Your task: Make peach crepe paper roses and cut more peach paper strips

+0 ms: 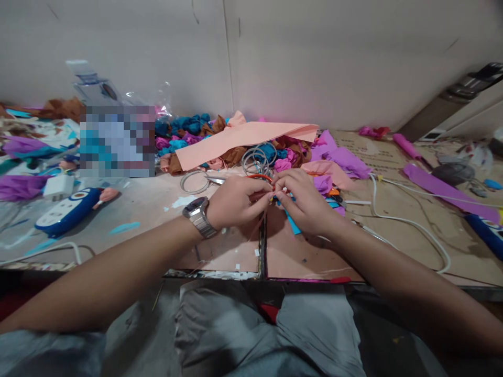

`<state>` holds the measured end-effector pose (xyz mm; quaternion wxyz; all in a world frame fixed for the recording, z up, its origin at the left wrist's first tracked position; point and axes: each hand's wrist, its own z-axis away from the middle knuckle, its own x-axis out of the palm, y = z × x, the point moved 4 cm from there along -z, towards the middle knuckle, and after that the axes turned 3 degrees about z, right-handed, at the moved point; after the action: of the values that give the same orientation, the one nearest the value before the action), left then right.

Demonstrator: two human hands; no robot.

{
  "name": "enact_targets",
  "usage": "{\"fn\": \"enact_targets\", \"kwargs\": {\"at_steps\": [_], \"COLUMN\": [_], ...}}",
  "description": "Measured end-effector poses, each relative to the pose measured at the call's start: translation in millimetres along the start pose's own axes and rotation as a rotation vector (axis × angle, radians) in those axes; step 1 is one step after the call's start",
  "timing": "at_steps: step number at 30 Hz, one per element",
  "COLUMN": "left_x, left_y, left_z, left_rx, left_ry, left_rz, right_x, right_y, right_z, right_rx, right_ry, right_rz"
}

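My left hand (238, 200), with a metal watch (199, 215) on its wrist, is closed in a pinch near the middle of the table. Against its fingertips, the fingers of my right hand (303, 201) are pinched too. Whatever sits between them is small and mostly covered; I cannot make it out. Scissors (215, 180) lie just behind my left hand, partly hidden by it. A blue paper strip (291, 221) shows below my right hand. Beyond my hands are thin rings (258, 159) and a wider ring (194, 183).
A long peach paper sheet (247, 137) lies over heaped crumpled paper flowers (188, 124) at the wall. Left is a blue glue gun-like device (70, 210); right are purple paper (348, 161), a white cable (422, 224) and a leaning metal flask (440, 107).
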<state>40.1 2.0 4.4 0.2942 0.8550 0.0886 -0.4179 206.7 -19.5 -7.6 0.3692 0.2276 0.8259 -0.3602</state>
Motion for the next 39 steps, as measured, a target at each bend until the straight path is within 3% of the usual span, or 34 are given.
{"fn": "enact_targets", "kwargs": {"at_steps": [15,32,39], "left_x": [0.1,4.8,3.7], "left_y": [0.0,-13.9,-14.0], "left_z": [-0.6,-4.0,-5.2], "left_rx": [-0.032,-0.311,-0.352], "left_ry": [-0.049,-0.073,-0.098], "left_rz": [0.147,0.687,0.729], "right_x": [-0.6,-6.2,-7.9], "right_y": [1.3,6.9,6.3], "right_z": [0.1,0.8,-0.1], "right_rx": [0.02,0.035,0.016], "right_ry": [0.047,0.128,0.158], "right_rz": [-0.021,-0.085,-0.112]}}
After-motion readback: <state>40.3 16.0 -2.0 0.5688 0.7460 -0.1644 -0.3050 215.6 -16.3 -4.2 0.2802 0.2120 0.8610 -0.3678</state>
